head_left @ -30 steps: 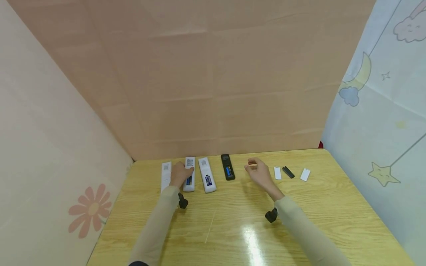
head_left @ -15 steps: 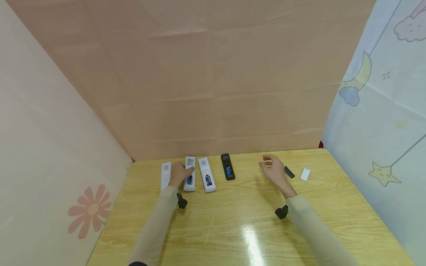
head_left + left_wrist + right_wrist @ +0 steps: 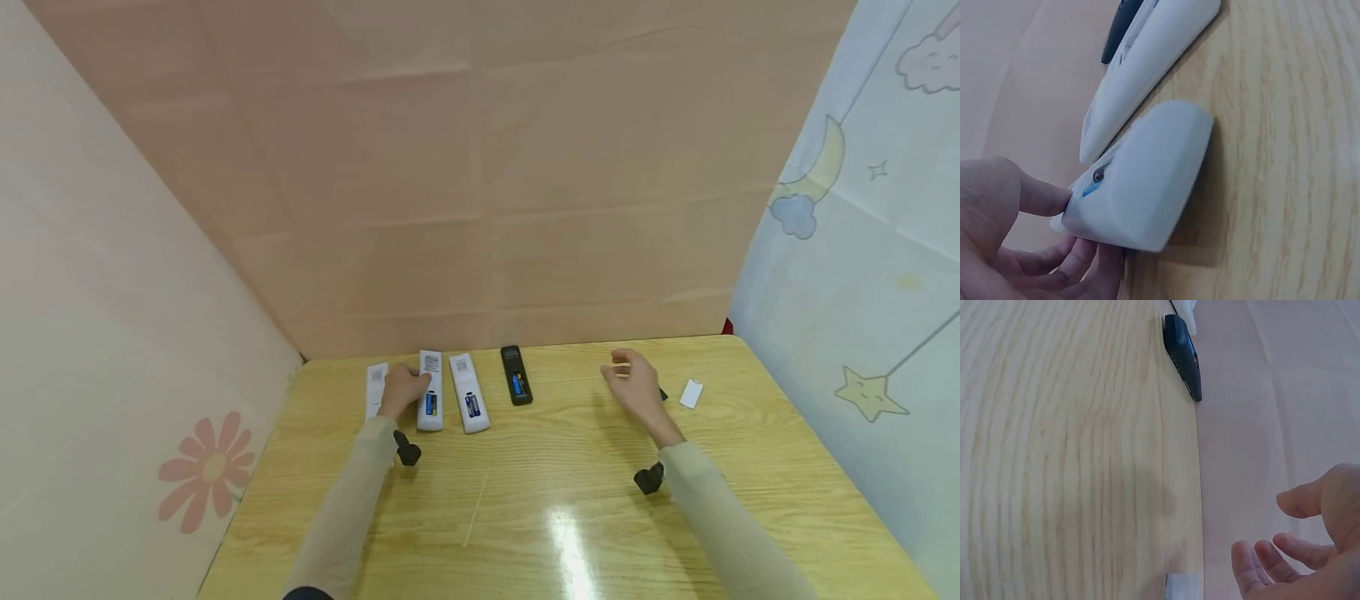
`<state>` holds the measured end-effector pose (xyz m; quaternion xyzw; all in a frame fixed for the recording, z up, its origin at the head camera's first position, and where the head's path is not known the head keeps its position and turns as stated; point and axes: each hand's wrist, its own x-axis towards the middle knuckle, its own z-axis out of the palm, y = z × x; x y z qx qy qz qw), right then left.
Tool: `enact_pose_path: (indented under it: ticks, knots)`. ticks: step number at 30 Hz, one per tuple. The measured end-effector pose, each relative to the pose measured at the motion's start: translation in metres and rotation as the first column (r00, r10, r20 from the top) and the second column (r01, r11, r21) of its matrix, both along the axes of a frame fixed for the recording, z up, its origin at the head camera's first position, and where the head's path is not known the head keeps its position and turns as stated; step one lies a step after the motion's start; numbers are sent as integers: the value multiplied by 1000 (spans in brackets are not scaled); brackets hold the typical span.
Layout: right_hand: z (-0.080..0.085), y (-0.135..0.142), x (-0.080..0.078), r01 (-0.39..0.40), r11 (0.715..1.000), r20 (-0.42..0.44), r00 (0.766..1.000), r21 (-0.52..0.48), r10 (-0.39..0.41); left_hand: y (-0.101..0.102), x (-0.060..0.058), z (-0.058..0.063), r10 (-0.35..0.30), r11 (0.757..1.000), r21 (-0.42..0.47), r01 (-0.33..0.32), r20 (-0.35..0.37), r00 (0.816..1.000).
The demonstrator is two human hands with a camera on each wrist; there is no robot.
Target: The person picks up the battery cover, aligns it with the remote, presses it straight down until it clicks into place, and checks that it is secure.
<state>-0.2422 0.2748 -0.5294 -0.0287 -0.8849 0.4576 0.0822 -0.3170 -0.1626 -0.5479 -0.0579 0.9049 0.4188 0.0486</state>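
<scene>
My left hand (image 3: 402,390) grips a white remote control (image 3: 431,421), back side up, a battery showing in its uncovered compartment. In the left wrist view the thumb (image 3: 1044,198) presses on its upper side and the other fingers lie along its side. My right hand (image 3: 636,387) hovers over the table's right part, fingers loosely bent and apart, holding nothing. Behind it a black battery cover (image 3: 663,394) shows only at its end. The right wrist view has a white battery cover (image 3: 1182,587) at the bottom edge, below the hand.
Right of the held remote lie another white remote (image 3: 468,396) and a black remote (image 3: 517,377), both with batteries showing. A further white remote (image 3: 376,387) lies partly behind my left hand. Another white cover (image 3: 692,394) lies at the right on the wooden table (image 3: 525,500).
My right hand has moved to the right, from beside the black remote to over the covers, hiding one white cover and most of the black one. The left hand keeps its grip on the white remote.
</scene>
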Motion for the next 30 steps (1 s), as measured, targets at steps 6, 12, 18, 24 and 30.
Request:
enact_pose_path:
  ticks: [6, 12, 18, 24, 30]
  knots:
    - [-4, 10, 1, 25, 1000, 1, 1000, -8, -25, -1, 3, 0, 34, 997, 64, -35, 14, 999]
    - [-6, 15, 2, 31, 999, -4, 1000, 35, -31, -1, 4, -1, 66, 993, 100, -68, 24, 998]
    - [-12, 23, 4, 6, 996, 9, 1000, 90, -7, -2, 9, 4, 75, 984, 157, -83, 59, 995]
    - [-20, 29, 1, 2, 977, -24, 1000, 212, 3, -3, 12, 11, 92, 977, 188, -103, 65, 994]
    - [-27, 31, -4, -20, 948, 3, 1000, 319, 20, -4, 14, 17, 110, 967, 222, -127, 84, 990]
